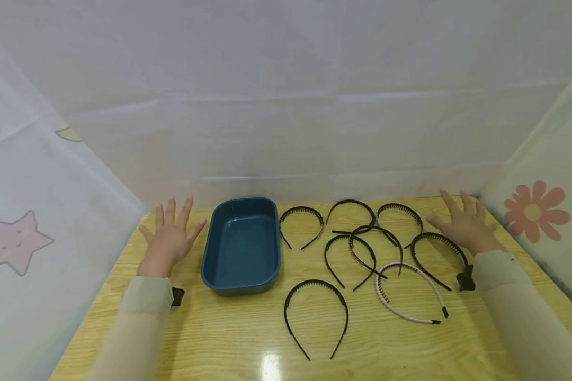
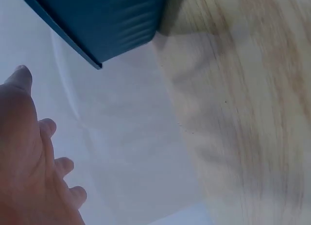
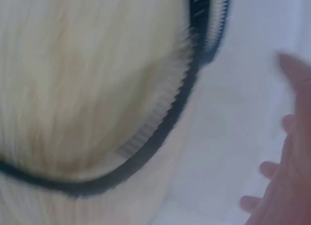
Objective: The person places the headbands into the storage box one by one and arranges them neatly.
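Note:
My left hand (image 1: 169,241) is spread, fingers apart, left of a dark blue rectangular tray (image 1: 240,246), and holds nothing. In the left wrist view the tray's side (image 2: 112,21) shows beyond the thumb. At the far right, my right hand (image 1: 468,227) is also spread with nothing in it, beside a black toothed headband (image 1: 438,236). That view from the right wrist shows a black headband (image 3: 160,132) close by, somewhat blurred. Several more black headbands lie on the table, one alone at the front (image 1: 316,282). A pink headband (image 1: 402,316) lies at the right.
The wooden table (image 1: 229,338) meets a white cloth wall (image 1: 267,137) at the back. Cloth also hangs at both sides, with a pink star (image 1: 16,243) on the left and a red flower (image 1: 536,211) on the right. Some headbands overlap right of centre (image 1: 375,228).

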